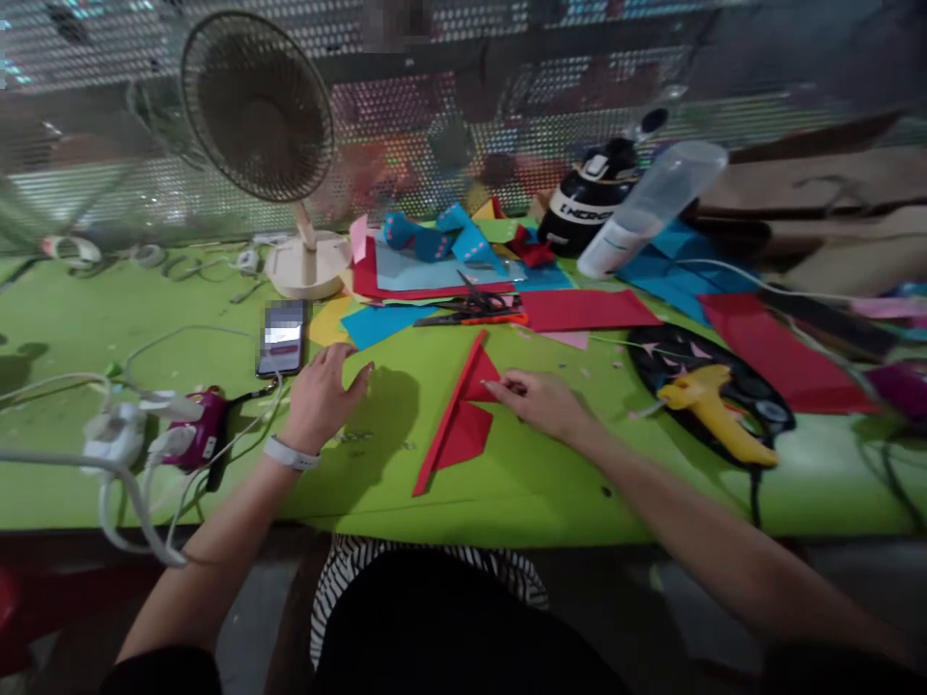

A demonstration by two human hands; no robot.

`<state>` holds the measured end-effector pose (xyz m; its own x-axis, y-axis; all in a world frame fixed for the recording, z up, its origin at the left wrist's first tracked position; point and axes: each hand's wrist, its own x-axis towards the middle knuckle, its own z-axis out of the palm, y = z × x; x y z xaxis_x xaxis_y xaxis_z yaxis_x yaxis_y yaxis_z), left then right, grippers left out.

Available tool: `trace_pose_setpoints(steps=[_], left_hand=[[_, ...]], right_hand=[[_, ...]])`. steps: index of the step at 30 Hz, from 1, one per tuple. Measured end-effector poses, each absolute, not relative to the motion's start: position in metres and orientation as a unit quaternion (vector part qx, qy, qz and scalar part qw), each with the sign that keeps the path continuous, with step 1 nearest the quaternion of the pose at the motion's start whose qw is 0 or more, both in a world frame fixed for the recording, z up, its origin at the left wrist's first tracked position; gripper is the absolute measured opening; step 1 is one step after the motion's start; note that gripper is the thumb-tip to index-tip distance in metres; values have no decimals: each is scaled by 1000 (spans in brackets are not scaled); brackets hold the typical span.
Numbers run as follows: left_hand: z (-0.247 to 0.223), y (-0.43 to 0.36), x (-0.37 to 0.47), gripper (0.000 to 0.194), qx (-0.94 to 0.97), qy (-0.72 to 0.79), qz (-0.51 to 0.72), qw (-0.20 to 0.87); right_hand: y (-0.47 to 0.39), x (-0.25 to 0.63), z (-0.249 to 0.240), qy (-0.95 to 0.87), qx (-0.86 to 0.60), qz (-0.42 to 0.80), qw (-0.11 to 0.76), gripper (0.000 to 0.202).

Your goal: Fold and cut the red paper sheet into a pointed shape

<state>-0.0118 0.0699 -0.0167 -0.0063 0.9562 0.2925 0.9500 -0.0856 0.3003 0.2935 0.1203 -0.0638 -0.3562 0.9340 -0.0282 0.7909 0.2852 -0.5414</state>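
On the green tabletop in front of me lies a red paper or felt cutout [453, 425], a long narrow strip with two angular flaps along its right side. My right hand [543, 401] pinches the right corner of the upper flap between thumb and fingertips. My left hand [325, 391] hovers or rests left of the cutout, thumb and fingers apart, holding nothing. Just beyond its fingers is a smartphone [281, 338] with a lit screen. Black-and-orange scissors [482, 307] lie past the cutout's far end.
To the right, a yellow glue gun [724, 415] lies on a black board [662, 352]. Cables trail from a power adapter [192, 434] at left. A fan [304, 261], red sheets [590, 309], blue sheets, a black jug [579, 208] and a clear bottle [652, 212] stand or lie behind.
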Motion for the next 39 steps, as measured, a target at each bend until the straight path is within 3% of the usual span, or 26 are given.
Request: trace_pose_setpoints(steps=[6,9,20,30,39], left_hand=[[-36,72,-29,71,704,695,149,-8],[-38,75,-25,81,684,720,117,6],[-34,93,-23,81,649,759,53,-14],[-39,92,-81,91,597,801,52,-6],[-39,86,-99,91,606,790,89,-12]], right_hand=[[120,294,-65,-786,-541,256,154,46],[119,294,-66,-783,-547,253,151,45],[118,295,-72,-796,-541,224,154,49],[119,297,-78,-800,-533,213,172,62],[119,297,-80,-806,-530,197,176,62]])
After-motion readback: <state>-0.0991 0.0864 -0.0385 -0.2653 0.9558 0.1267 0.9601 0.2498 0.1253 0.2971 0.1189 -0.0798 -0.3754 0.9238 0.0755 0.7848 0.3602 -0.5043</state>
